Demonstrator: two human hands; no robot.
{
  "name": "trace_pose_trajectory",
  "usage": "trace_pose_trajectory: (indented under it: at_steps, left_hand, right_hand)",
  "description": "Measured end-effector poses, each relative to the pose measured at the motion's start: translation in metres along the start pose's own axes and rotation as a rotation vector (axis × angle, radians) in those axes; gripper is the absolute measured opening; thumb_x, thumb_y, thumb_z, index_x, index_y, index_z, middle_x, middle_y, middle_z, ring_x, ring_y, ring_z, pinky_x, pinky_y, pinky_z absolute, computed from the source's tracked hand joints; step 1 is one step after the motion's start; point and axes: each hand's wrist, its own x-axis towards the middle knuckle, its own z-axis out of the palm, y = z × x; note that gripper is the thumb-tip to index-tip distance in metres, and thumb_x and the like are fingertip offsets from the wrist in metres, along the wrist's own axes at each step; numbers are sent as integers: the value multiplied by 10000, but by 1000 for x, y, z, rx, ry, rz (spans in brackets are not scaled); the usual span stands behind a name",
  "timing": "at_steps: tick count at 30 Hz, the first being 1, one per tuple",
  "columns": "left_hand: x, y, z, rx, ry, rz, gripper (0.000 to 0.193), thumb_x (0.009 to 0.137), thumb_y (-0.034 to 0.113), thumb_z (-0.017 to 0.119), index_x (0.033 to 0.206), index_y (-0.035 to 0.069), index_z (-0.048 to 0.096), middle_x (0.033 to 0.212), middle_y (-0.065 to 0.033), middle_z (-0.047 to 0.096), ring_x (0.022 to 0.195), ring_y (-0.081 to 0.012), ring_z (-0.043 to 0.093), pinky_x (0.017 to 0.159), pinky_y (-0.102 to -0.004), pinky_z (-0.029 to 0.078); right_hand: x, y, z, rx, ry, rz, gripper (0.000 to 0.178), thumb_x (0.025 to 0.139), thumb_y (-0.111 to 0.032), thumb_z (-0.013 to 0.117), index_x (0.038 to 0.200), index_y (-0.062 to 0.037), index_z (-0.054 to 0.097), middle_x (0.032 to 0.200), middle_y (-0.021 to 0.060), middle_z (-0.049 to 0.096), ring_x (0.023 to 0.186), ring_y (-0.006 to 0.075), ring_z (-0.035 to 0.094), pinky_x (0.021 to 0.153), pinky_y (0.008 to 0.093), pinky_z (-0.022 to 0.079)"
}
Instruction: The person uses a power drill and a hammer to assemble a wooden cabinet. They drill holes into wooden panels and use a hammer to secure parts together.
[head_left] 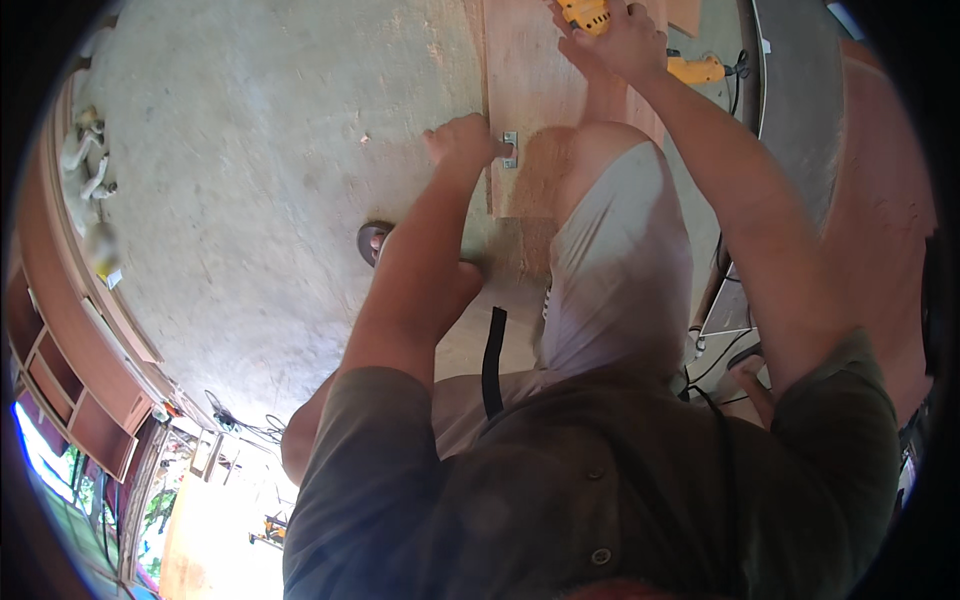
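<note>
A wooden board (520, 70) lies on the concrete floor ahead of me. On its left edge is a small metal plate with holes (510, 150), and a digit of my left hand (462, 142) presses on it. The other fingers of that hand are curled. Farther ahead and right, my right hand (632, 42) grips a yellow power tool (585, 14) with dark vents, cut off by the top of the view. Its working end is hidden. Beside my right forearm shows a yellow handle (697, 70) with a black cord; I cannot tell whether it belongs to the same tool.
My knee (610, 160) in light cloth rests over the board. A pale, dog-like animal (85, 150) lies at the far left. Wooden shelving (70, 370) stands left, cables (250, 425) behind it. A dark panel (800, 110) and a reddish-brown surface (880, 220) line the right.
</note>
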Motion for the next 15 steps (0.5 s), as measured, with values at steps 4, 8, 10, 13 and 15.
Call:
trace_pose_trajectory:
  at_steps: [4,8,10,13,15]
  left_hand:
    - [19,-4,-4,41,-116,26,616,712,646,809,1075,151,762,1073,-35,753,1076,-238,694,966,-445,425]
    - [25,-9,-4,12,-192,26,693,703,691,806,1181,192,752,1169,-12,734,1149,-240,666,950,-431,415]
    - [23,-9,-3,3,-180,8,686,694,698,807,1158,196,754,1136,5,733,1121,-227,668,932,-421,416]
    - [19,-7,-2,4,-149,-5,669,680,704,804,1099,184,762,1073,16,734,1063,-212,677,910,-403,431]
    - [15,-8,-4,4,-117,5,643,667,699,798,1017,161,779,1011,14,743,995,-216,695,905,-389,459]
  right_hand:
    - [-3,1,-3,7,-20,-42,856,743,-701,735,1282,-67,531,1208,286,612,1108,467,642,933,541,524]
    - [-4,4,2,48,30,-25,802,755,-628,758,1304,-90,529,1237,271,611,1126,457,639,948,532,522]
    - [-5,5,3,42,24,-81,753,762,-542,766,1320,-97,527,1247,269,610,1130,447,642,945,523,527]
    - [-5,5,4,22,13,-81,737,763,-519,765,1319,-97,527,1237,272,611,1119,445,648,935,516,533]
    - [-4,5,4,18,40,-100,737,761,-526,767,1309,-97,526,1227,272,615,1106,449,652,927,512,537]
